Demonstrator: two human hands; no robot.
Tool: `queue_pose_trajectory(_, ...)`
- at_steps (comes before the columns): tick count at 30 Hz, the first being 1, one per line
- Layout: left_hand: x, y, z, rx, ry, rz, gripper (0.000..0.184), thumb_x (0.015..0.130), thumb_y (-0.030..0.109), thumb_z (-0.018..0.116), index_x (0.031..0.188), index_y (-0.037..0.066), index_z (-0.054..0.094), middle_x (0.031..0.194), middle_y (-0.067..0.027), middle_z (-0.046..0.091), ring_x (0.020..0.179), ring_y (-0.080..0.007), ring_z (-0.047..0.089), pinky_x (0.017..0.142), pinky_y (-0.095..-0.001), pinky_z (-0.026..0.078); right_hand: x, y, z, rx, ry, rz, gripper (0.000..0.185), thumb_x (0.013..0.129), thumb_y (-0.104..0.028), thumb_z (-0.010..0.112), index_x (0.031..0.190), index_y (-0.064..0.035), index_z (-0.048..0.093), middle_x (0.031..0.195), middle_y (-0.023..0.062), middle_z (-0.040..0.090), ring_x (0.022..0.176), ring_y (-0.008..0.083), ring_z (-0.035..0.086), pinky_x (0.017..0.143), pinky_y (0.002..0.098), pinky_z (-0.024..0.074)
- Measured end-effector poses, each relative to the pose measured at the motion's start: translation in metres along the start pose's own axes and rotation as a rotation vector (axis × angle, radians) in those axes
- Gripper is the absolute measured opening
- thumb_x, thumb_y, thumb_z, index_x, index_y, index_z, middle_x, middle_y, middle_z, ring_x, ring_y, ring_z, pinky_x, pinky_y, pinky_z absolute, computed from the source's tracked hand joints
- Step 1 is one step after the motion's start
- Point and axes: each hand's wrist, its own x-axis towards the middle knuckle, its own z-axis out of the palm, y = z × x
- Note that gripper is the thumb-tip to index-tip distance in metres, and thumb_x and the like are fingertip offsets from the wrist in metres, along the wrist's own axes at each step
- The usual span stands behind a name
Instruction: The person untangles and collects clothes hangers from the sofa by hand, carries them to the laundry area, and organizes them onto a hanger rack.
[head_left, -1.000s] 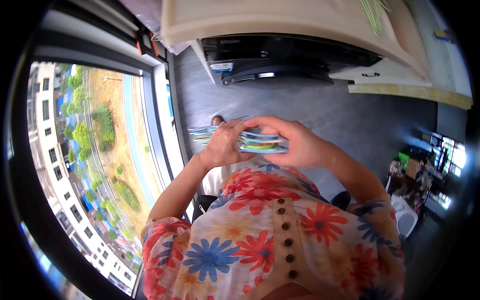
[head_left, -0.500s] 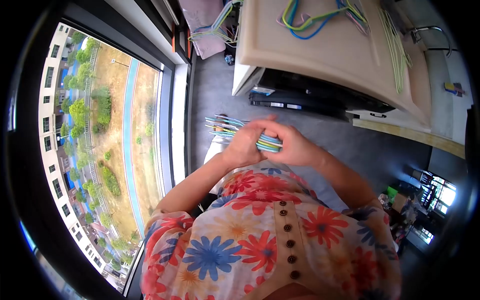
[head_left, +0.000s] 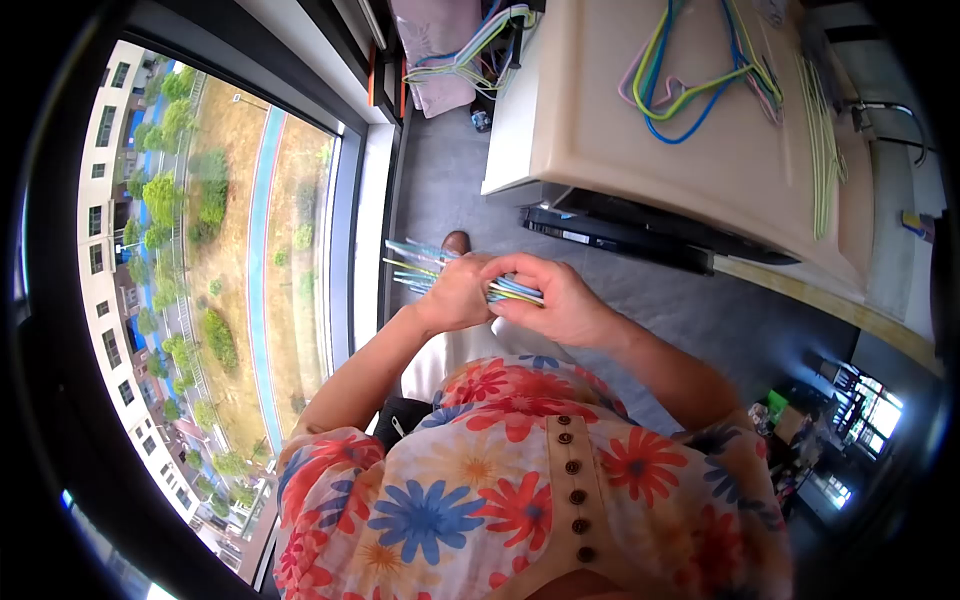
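Observation:
A bundle of thin clothes hangers [head_left: 515, 291] in blue, white and yellow-green is held in front of my waist. My left hand [head_left: 460, 293] is closed around its middle, and the hangers' ends stick out to the left, slightly blurred. On the other side, my right hand [head_left: 562, 300] curls its fingers and thumb about the right end of the bundle. The two hands touch each other near the fingertips. Parts of the hangers inside the hands are hidden.
Loose coloured hangers [head_left: 690, 108] lie on the beige counter [head_left: 600, 130], with a pale green stack [head_left: 822, 150] farther right. More hangers [head_left: 475, 55] hang at the counter's left end. A faucet [head_left: 895, 115] is at the right, and a large window [head_left: 265, 250] at the left.
Both hands have moved a little left with the hangers. My view has shifted, so the counter sits lower and farther right, and a brown shoe shows more clearly on the floor.

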Motion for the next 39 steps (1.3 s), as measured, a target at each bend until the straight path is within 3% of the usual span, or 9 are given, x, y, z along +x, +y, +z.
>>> queue_pose_trajectory(4,-0.004,-0.018,-0.014,-0.121,0.106,-0.14,0.026,0.06,0.008,0.065,0.084,0.002,0.057,0.079,-0.0154,0.059,0.071,-0.0332,0.056,0.067,-0.0355,0.044,0.028,-0.01,0.001,-0.177,0.042,-0.078,0.023,0.081,-0.001,0.055,0.103,-0.002,0.051,0.088,0.0025,0.057,0.079,0.0038,0.052,0.065,0.0184,0.0445)
queue_pose_trajectory(7,-0.001,-0.028,-0.033,-0.041,0.156,-0.221,0.025,0.06,0.004,0.064,0.084,0.001,0.058,0.08,-0.0158,0.059,0.071,-0.0328,0.057,0.066,-0.0344,0.045,0.045,-0.033,0.003,-0.211,0.015,0.005,0.027,0.077,-0.008,0.06,0.102,-0.0037,0.051,0.095,0.0102,0.058,0.084,0.0188,0.058,0.074,0.0287,0.0453)
queue_pose_trajectory(8,0.002,-0.03,-0.039,-0.143,0.184,-0.224,0.027,0.061,0.0,0.062,0.087,0.001,0.059,0.08,-0.0175,0.06,0.073,-0.0328,0.058,0.066,-0.034,0.046,0.051,-0.036,0.002,-0.326,0.021,-0.103,0.031,0.076,-0.007,0.061,0.104,-0.0035,0.05,0.097,0.0106,0.057,0.085,0.02,0.058,0.075,0.0294,0.0452)
queue_pose_trajectory(13,0.032,-0.069,-0.062,0.041,0.381,-0.164,0.031,0.061,-0.004,0.058,0.091,0.004,0.062,0.077,-0.0165,0.061,0.073,-0.0324,0.059,0.068,-0.0344,0.047,0.058,-0.08,-0.005,-1.058,0.17,-0.494,0.049,0.07,-0.007,0.062,0.115,-0.0052,0.043,0.102,0.0112,0.055,0.094,0.0312,0.052,0.082,0.0375,0.0425)
queue_pose_trajectory(16,0.073,-0.082,-0.074,0.147,0.506,-0.176,0.028,0.062,-0.001,0.057,0.088,0.006,0.063,0.077,-0.0152,0.061,0.072,-0.0323,0.059,0.067,-0.036,0.047,0.029,-0.125,-0.024,-0.987,0.179,-0.616,0.037,0.069,-0.002,0.062,0.104,-0.0045,0.054,0.099,0.0104,0.055,0.091,0.0274,0.054,0.079,0.0352,0.0438)
queue_pose_trajectory(23,0.176,-0.13,-0.08,0.324,0.497,-0.076,0.024,0.063,0.008,0.06,0.087,0.01,0.064,0.076,-0.0142,0.061,0.07,-0.032,0.058,0.066,-0.039,0.047,0.001,-0.1,-0.107,-0.992,0.817,-0.49,0.018,0.076,0.004,0.054,0.094,0.0021,0.056,0.098,0.0129,0.055,0.088,0.024,0.055,0.078,0.0316,0.0441)
queue_pose_trajectory(26,0.203,-0.145,-0.084,0.29,0.472,-0.104,0.025,0.063,0.009,0.062,0.088,0.011,0.064,0.075,-0.0142,0.061,0.07,-0.032,0.058,0.066,-0.0386,0.047,0.002,-0.075,-0.122,-1.146,0.863,-0.468,0.015,0.078,0.004,0.052,0.093,0.0026,0.056,0.1,0.0119,0.054,0.087,0.0224,0.055,0.075,0.0301,0.0448)
queue_pose_trajectory(32,0.233,-0.16,-0.092,0.254,0.488,-0.095,0.022,0.068,0.015,0.066,0.089,0.008,0.063,0.068,-0.0126,0.061,0.062,-0.0278,0.059,0.06,-0.0342,0.047,0.01,-0.072,-0.122,-1.133,0.872,-0.435,0.016,0.077,0.006,0.049,0.091,0.0029,0.056,0.1,0.0114,0.052,0.086,0.0216,0.054,0.071,0.0274,0.0454)
queue_pose_trajectory(39,0.252,-0.183,-0.096,0.222,0.442,-0.131,0.026,0.066,0.017,0.067,0.09,0.008,0.063,0.068,-0.0127,0.061,0.064,-0.027,0.059,0.063,-0.0349,0.046,0.011,-0.071,-0.121,-1.108,0.877,-0.42,0.019,0.075,0.01,0.046,0.089,0.0037,0.056,0.099,0.0128,0.052,0.086,0.023,0.054,0.071,0.0281,0.045)
